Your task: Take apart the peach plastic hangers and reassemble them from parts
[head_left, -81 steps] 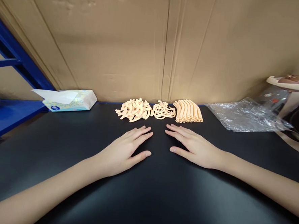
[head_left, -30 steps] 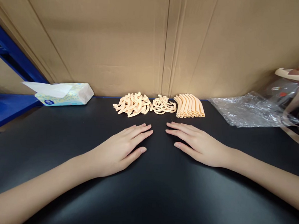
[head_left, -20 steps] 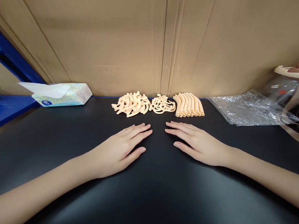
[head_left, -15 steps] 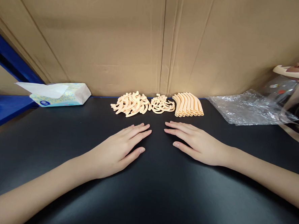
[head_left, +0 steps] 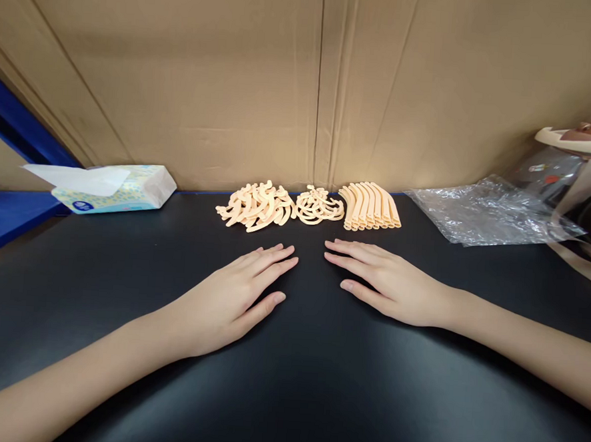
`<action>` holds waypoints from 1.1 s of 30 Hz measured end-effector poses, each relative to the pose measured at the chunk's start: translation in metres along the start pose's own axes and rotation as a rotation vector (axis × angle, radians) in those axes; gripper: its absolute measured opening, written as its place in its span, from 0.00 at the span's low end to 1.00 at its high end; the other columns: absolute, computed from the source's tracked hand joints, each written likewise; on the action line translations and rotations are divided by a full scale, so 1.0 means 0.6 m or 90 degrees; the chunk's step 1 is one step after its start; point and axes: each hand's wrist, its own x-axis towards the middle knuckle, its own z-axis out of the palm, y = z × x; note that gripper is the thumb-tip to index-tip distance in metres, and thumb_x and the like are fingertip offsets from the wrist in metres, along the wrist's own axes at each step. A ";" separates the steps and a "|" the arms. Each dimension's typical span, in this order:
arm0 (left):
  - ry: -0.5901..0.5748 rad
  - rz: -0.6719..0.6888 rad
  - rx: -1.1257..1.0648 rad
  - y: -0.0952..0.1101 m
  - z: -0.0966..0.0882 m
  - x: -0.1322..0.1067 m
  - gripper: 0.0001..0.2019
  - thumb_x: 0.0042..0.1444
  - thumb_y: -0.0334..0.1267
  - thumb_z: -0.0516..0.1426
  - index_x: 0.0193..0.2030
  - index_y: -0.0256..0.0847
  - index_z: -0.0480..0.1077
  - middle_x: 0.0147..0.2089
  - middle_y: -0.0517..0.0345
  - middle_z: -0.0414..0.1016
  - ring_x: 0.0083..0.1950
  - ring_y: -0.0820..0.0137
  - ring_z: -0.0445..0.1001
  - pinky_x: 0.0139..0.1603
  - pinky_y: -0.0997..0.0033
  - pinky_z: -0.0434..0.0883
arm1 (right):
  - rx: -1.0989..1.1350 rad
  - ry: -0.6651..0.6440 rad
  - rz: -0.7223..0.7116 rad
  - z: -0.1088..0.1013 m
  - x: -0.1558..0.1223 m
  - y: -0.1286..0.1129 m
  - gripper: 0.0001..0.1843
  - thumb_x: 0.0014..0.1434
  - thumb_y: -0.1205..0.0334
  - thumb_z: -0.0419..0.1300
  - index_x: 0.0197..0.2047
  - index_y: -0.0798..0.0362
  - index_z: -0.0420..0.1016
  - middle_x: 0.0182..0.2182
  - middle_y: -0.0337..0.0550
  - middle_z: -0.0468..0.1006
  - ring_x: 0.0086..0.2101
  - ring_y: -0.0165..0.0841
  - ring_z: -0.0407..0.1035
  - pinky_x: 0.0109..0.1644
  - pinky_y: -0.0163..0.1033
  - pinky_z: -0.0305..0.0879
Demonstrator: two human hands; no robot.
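The person is showing a bare left hand (head_left: 228, 300) and a bare right hand (head_left: 394, 288), both slim and long-fingered. The nails are looking short, rounded and plain. Both forearms are showing bare, smooth and slender from the wrists onward, and the picture's edges are cutting them off before any sleeve.

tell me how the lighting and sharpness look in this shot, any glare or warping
Head view: even, soft light; a broad dull sheen on the near black tabletop; faint shadows under the left hand and right hand; the clear plastic bag glints; the peach pieces look sharp; the wide lens stretches the corners.
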 end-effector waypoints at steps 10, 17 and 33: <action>0.017 0.006 -0.005 -0.002 0.001 -0.001 0.25 0.70 0.47 0.44 0.71 0.44 0.55 0.74 0.53 0.53 0.73 0.58 0.54 0.72 0.51 0.56 | 0.017 0.014 -0.001 0.001 0.000 0.001 0.25 0.70 0.56 0.48 0.66 0.55 0.64 0.66 0.53 0.62 0.65 0.44 0.56 0.67 0.57 0.56; 0.012 0.004 0.000 -0.002 0.001 -0.002 0.26 0.70 0.48 0.43 0.71 0.42 0.54 0.74 0.53 0.53 0.73 0.58 0.53 0.72 0.50 0.56 | 0.003 0.003 -0.001 0.001 0.000 0.001 0.26 0.70 0.56 0.47 0.67 0.58 0.63 0.67 0.54 0.61 0.66 0.43 0.56 0.68 0.56 0.56; 0.051 0.037 0.004 -0.010 0.005 -0.003 0.22 0.70 0.44 0.46 0.68 0.46 0.59 0.71 0.55 0.58 0.72 0.59 0.57 0.69 0.52 0.61 | -0.009 0.003 -0.006 0.001 0.000 0.000 0.26 0.71 0.56 0.47 0.67 0.58 0.63 0.67 0.54 0.61 0.65 0.43 0.56 0.68 0.55 0.57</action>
